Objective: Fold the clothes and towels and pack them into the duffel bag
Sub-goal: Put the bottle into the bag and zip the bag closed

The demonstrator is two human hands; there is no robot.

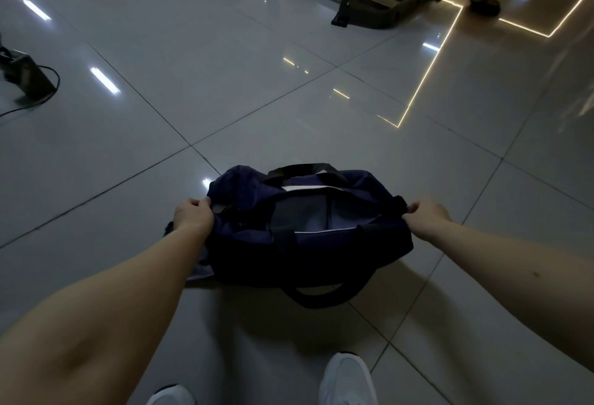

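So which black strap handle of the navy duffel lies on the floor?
The near handle, toward the white shoes; the far handle rests on the bag.

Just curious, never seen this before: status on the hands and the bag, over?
Left hand pinches duffel bag at one end, right hand the other. Bag on floor, top open. Pale cloth under its left end.
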